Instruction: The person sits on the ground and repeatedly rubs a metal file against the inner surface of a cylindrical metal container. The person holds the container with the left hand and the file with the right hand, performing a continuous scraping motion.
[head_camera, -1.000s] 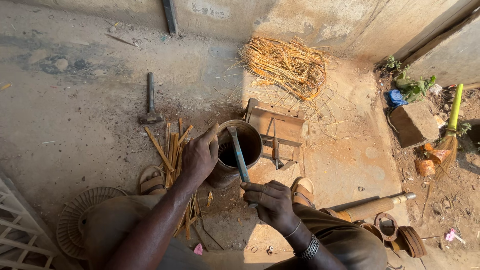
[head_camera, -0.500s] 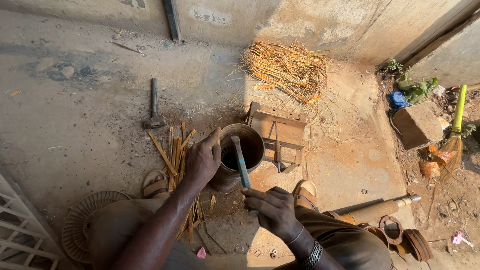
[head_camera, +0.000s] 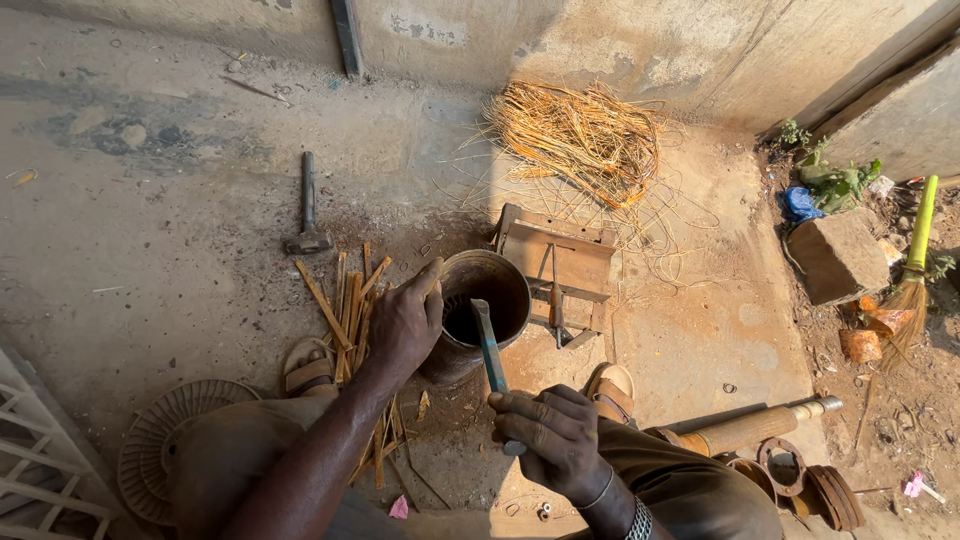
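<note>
A rusty round metal can (head_camera: 487, 310) stands tilted on the concrete between my feet. My left hand (head_camera: 407, 322) grips its left rim and side. My right hand (head_camera: 553, 436) is closed around the handle of a blue-shafted chisel (head_camera: 488, 345), whose tip rests on the near rim of the can. A bundle of split bamboo sticks (head_camera: 350, 318) lies just left of the can, partly under my left arm.
A hammer (head_camera: 307, 205) lies on the floor at the upper left. A small wooden frame (head_camera: 560, 270) sits right of the can, a heap of straw-like fibre (head_camera: 580, 135) behind it. A metal pipe (head_camera: 760, 425), rings, a stone block (head_camera: 838, 255) and a broom (head_camera: 912, 270) lie at the right.
The view has shifted slightly. My right hand and the chisel stay at the can's near rim, and my left hand keeps its hold on the can.
</note>
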